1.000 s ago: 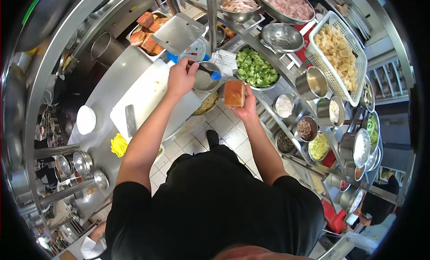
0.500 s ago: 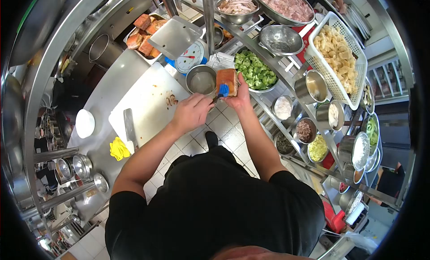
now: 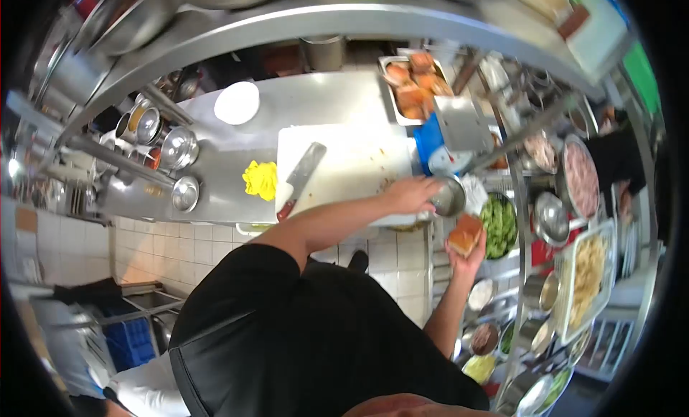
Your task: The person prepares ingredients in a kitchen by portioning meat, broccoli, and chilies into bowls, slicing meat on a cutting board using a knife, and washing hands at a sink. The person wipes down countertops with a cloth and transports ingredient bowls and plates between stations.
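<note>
My right hand (image 3: 470,253) grips a reddish-brown block of pork belly (image 3: 465,235) from below, out past the counter edge. My left hand (image 3: 415,196) is at the rim of a small steel pot (image 3: 451,196), its fingers curled. The blue brush that it held a moment before is hidden, so whether its head is inside the pot does not show. Left of that hand lies a white cutting board (image 3: 344,155) with brown scraps and a cleaver (image 3: 308,164). Behind the pot stands a blue scale (image 3: 429,146) with a metal top.
A tray of pork blocks (image 3: 409,95) is at the back. A yellow cloth (image 3: 260,180) and white bowl (image 3: 237,102) sit on the left counter. Chopped greens (image 3: 498,227) are beside my right hand. Steel posts and an overhead rail (image 3: 344,21) frame the station.
The view has turned, so the counter now runs across it. My left hand has moved from the pork belly to the pot, taking the brush off the meat. My right hand still holds the pork.
</note>
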